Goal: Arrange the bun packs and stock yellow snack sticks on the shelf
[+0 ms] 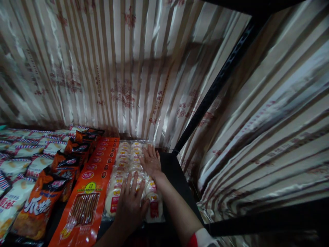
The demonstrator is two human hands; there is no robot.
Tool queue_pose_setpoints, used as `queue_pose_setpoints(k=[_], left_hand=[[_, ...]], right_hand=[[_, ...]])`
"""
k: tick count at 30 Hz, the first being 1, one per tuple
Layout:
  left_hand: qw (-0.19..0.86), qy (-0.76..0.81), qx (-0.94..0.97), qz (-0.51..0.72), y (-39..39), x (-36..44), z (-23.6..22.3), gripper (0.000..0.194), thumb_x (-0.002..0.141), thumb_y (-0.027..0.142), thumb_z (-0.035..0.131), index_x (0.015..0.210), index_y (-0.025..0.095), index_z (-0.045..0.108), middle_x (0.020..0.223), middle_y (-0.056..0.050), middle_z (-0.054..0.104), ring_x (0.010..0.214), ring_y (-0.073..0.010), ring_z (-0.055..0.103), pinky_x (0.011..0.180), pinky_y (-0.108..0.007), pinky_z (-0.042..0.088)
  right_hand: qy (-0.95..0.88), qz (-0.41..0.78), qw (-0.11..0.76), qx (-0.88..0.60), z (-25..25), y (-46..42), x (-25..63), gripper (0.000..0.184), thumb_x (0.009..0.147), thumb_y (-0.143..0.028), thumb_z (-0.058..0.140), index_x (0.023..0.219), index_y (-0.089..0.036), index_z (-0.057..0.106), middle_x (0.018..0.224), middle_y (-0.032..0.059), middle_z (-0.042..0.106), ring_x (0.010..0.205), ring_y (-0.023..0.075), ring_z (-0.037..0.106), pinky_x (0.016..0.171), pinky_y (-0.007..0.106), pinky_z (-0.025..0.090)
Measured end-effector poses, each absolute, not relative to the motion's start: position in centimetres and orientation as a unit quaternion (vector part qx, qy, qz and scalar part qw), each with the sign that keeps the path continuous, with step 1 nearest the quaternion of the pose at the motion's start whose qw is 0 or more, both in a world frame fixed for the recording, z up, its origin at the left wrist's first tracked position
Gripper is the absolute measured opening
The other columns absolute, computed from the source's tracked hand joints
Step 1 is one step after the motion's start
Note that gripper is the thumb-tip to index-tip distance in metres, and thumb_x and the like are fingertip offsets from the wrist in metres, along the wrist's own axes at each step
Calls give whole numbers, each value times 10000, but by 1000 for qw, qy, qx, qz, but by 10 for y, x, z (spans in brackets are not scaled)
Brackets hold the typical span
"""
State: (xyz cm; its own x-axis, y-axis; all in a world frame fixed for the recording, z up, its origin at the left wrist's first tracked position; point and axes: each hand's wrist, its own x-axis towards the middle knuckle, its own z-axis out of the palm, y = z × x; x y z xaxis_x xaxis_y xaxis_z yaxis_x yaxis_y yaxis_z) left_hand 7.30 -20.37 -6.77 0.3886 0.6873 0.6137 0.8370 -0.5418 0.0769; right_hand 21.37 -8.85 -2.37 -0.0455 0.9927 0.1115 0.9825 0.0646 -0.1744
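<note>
Two rows of clear-wrapped round white rice crackers (155, 209) with yellow and red labels lie on a black shelf (172, 181). My left hand (131, 199) rests on the nearer packs, palm down with the fingers stretched out. Farther back, my right hand (150, 160) lies flat over the right row, its fingers spread. Nothing is gripped in either hand. Just left of the crackers, overlapping orange packets of brown sticks (84, 209) form a row, the nearest showing its contents through a window.
Orange-and-black snack bags (38, 206) stand in a row farther left, beside several white snack bags (15, 166) with striped tops. A black metal post (213, 92) rises at the shelf's back right corner. Pleated, printed plastic sheeting (123, 68) hangs behind and to the right.
</note>
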Motion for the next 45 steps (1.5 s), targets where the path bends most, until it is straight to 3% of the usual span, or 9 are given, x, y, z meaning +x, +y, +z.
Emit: queue_pose_setpoints(k=[9, 20, 26, 35, 39, 45], left_hand=[[164, -467, -819, -291, -202, 75, -65, 499, 802, 434, 494, 1240, 196, 506, 1359, -114, 449, 1286, -320, 339, 1002, -481, 308], [174, -463, -820, -287, -200, 73, -69, 510, 808, 450, 488, 1254, 203, 495, 1345, -110, 464, 1281, -308, 342, 997, -449, 308], [160, -461, -825, -285, -200, 74, -67, 504, 813, 455, 477, 1257, 218, 493, 1326, -86, 490, 1278, -287, 344, 1001, -435, 298], [142, -505, -783, -335, -203, 82, -63, 488, 794, 507, 461, 1188, 235, 557, 1302, -71, 513, 1241, -280, 377, 1001, -425, 277], [137, -511, -782, -330, -203, 81, -66, 479, 797, 498, 456, 1195, 249, 551, 1298, -62, 519, 1229, -273, 389, 1010, -425, 256], [132, -497, -792, -328, -201, 80, -70, 514, 783, 505, 462, 1218, 242, 531, 1308, -66, 510, 1230, -272, 388, 1033, -434, 225]], right_hand=[[-719, 59, 55, -691, -34, -69, 216, 691, 873, -591, 115, 1430, -187, 178, 1508, 71, 138, 1385, 188, 55, 1083, 382, 16], [-703, 53, 48, -708, -29, -49, 223, 651, 886, -556, 99, 1428, -207, 187, 1517, 44, 92, 1387, 193, 17, 1078, 396, 30], [-711, 45, 75, -698, -38, -46, 223, 672, 882, -563, 100, 1420, -179, 223, 1492, 70, 210, 1374, 193, 122, 1079, 366, 72], [-721, 6, 59, -691, -25, -48, 212, 640, 893, -531, 143, 1422, -178, 213, 1506, 69, 149, 1386, 209, 39, 1085, 417, 2], [-763, 14, 72, -642, -20, -43, 186, 623, 900, -518, 123, 1413, -188, 250, 1510, 40, 123, 1388, 188, 19, 1093, 387, -8], [-759, 59, 37, -647, -24, -41, 163, 654, 897, -522, 87, 1410, -154, 256, 1479, 76, 239, 1371, 187, 153, 1097, 375, 6]])
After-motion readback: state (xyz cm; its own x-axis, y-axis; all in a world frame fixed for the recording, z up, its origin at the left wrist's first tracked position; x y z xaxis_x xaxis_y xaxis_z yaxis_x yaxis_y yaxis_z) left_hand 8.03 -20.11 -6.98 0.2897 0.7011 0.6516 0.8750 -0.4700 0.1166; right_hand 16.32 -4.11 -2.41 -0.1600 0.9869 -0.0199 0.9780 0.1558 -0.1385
